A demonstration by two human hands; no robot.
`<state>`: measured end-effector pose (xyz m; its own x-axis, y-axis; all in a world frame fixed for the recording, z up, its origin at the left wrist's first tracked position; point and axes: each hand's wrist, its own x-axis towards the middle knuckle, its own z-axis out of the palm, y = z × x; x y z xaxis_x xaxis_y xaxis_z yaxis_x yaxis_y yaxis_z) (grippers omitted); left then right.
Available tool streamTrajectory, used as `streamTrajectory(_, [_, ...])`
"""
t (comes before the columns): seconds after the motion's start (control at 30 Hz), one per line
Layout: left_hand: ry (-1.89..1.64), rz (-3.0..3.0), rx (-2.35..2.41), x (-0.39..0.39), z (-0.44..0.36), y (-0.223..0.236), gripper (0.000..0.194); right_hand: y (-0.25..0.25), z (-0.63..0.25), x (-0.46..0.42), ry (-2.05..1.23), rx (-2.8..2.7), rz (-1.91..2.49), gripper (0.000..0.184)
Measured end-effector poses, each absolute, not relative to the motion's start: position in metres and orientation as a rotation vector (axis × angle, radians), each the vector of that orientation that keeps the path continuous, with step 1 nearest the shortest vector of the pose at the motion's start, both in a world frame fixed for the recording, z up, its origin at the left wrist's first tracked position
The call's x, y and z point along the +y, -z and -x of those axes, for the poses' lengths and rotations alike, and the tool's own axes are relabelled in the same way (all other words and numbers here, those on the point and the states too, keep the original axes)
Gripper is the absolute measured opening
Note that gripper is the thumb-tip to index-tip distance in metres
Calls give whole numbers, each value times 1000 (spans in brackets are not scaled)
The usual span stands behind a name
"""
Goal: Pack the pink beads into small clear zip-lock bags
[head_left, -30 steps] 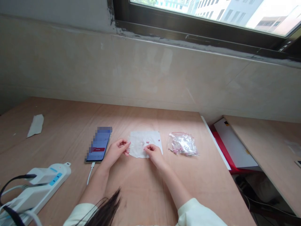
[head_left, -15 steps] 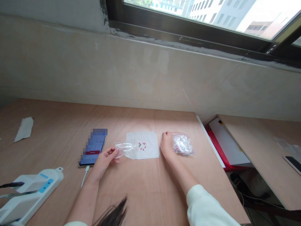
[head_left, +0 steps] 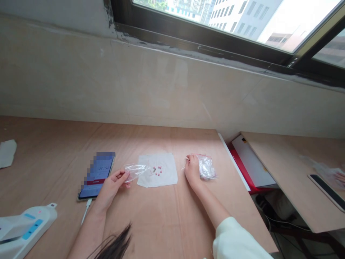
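Thumb and fingers of my left hand [head_left: 118, 178] pinch a small clear plastic bag [head_left: 136, 171], held out flat over the left edge of a white paper sheet [head_left: 167, 178]. On that sheet lie several small pink pieces [head_left: 159, 172] and one or more darker ones, too small to name. To the right of the sheet, my right hand [head_left: 192, 168] is closed at the upper left corner of a red-edged zip-lock bag [head_left: 207, 167] with crumpled clear plastic in it. A thin clear edge shows left of the right fingers; the fingertips are partly hidden.
A phone [head_left: 98, 172] with a white charging cable [head_left: 86, 211] lies by my left forearm. A white power strip [head_left: 32, 230] sits at lower left, a paper scrap [head_left: 7, 154] behind it. Past the table's right edge stand a red-and-white folder [head_left: 253, 165] and another table [head_left: 293, 172].
The view has shifted slightly, so most table things appear farther left. My right fingers overlap the red-edged bag's corner more, and a thin clear edge now shows beside them. My left hand keeps its bag.
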<state>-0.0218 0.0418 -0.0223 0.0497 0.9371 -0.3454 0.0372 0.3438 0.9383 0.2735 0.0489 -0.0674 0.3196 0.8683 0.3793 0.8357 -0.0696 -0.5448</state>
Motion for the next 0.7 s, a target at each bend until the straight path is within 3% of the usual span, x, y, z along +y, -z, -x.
streamTrajectory(0.43, [-878,-956,1351,39,25,31,33,68,-271,19,-81,-1502,1832,20])
streamTrajectory(0.7, [-918,-929,1385,37,23,27,34,63,-272,64,-15,-1474,2007,27])
